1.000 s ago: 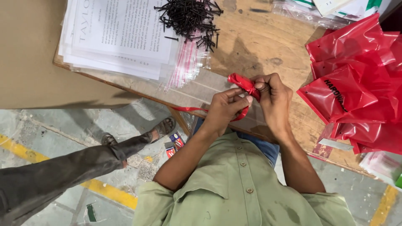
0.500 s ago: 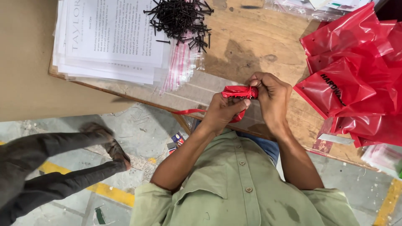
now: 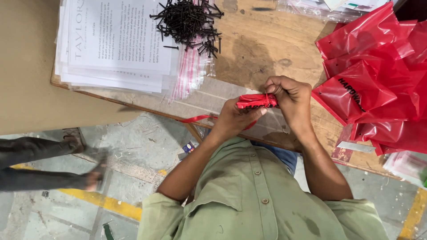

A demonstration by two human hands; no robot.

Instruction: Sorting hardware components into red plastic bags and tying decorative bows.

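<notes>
- Red pouch (image 3: 256, 101), rolled tight, sits between both hands above the wooden table (image 3: 262, 49) edge.
- I keep my right hand (image 3: 289, 95) clenched on its end.
- I keep my left hand (image 3: 235, 118) pinching underneath, holding the roll compact.

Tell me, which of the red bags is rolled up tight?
The small red bag held between both hands; the pile of red bags at the table's right lies loose and flat.

A worn wooden table (image 3: 267, 49) with dark stains stands over a grey concrete floor (image 3: 133, 146); a yellow painted line (image 3: 106, 202) crosses the floor; a plain brown board (image 3: 26, 66) covers the left side; the light is even, with soft shadows.
</notes>
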